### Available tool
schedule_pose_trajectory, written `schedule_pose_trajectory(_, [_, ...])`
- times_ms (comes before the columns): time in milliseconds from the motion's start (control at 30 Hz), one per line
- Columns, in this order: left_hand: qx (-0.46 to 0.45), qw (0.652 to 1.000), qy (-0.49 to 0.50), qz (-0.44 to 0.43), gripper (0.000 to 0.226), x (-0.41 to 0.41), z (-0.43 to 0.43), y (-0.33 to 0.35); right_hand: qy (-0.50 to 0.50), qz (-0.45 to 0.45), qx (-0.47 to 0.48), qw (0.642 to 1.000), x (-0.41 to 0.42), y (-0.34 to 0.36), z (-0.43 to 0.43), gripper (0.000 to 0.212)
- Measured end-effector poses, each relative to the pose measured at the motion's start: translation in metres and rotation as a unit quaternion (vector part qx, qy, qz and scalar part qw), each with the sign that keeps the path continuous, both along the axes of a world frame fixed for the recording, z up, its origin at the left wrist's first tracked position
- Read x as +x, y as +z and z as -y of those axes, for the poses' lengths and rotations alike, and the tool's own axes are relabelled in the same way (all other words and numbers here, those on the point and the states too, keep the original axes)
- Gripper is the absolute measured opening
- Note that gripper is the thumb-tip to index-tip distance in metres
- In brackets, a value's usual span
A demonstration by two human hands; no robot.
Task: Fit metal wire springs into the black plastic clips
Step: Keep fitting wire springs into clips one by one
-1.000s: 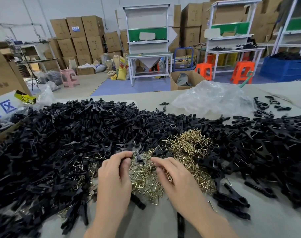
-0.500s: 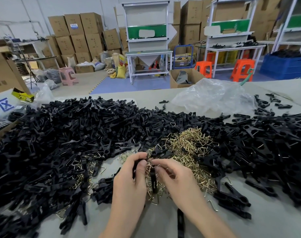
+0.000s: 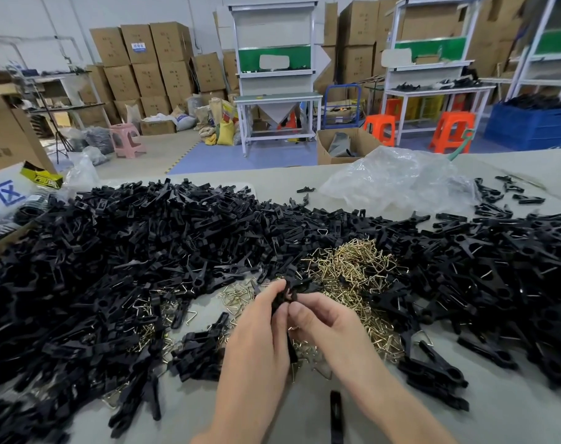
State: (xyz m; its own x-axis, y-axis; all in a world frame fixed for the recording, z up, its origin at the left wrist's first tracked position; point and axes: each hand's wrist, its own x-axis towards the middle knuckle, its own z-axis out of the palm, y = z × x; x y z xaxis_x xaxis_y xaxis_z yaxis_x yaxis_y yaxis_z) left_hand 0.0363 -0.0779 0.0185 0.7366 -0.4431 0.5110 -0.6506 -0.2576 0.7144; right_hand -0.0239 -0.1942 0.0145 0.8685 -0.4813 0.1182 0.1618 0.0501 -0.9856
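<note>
Left hand (image 3: 256, 334): fingers curled round a black clip (image 3: 284, 298), held roughly upright over the near-left edge of the heap of wire springs (image 3: 352, 274). Right hand (image 3: 332, 331): thumb and forefinger pinching the same clip from its other side. Whether a spring sits in that clip cannot be told. Loose black clips (image 3: 128, 251): massed left of, behind and right of the spring heap. Single clip (image 3: 335, 415): lying alone, nearer than the heap, on the grey worktop (image 3: 529, 418). Clear plastic bag (image 3: 394, 184): crumpled, beyond the heap.
</note>
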Motion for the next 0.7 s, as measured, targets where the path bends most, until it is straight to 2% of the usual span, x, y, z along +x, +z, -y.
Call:
schedule_pose_trajectory(67, [0.002, 1.0, 0.003, 0.021, 0.042, 0.0, -0.001, 0.001, -0.008, -0.008, 0.024, 1.0, 0.002, 0.0, 0.0, 0.013])
schedule_pose_trajectory(133, [0.001, 0.999, 0.02, 0.04, 0.03, 0.001, -0.005, 0.002, -0.026, -0.007, 0.047, 0.999, 0.003, 0.0, 0.001, 0.023])
schedule_pose_trajectory(300, [-0.057, 0.997, 0.043, -0.022, 0.019, 0.006, -0.007, 0.002, -0.06, 0.015, 0.117, 0.991, -0.001, 0.002, 0.009, 0.018])
schedule_pose_trajectory(400, [0.01, 0.998, 0.055, -0.02, 0.027, 0.01, -0.009, -0.001, -0.054, 0.016, 0.112, 0.992, -0.002, 0.001, 0.011, 0.02])
schedule_pose_trajectory(533, [0.106, 0.987, 0.114, 0.047, 0.051, 0.017, -0.015, 0.002, -0.042, 0.014, 0.096, 0.994, -0.003, 0.0, 0.013, 0.026])
schedule_pose_trajectory(633, [0.113, 0.984, 0.135, 0.029, 0.058, 0.022, -0.02, 0.007, -0.034, 0.016, 0.082, 0.996, -0.003, 0.0, 0.013, 0.031])
schedule_pose_trajectory(700, [0.084, 0.99, 0.105, -0.032, 0.058, 0.024, -0.022, 0.006, -0.035, 0.014, 0.075, 0.996, -0.003, -0.001, 0.013, 0.033])
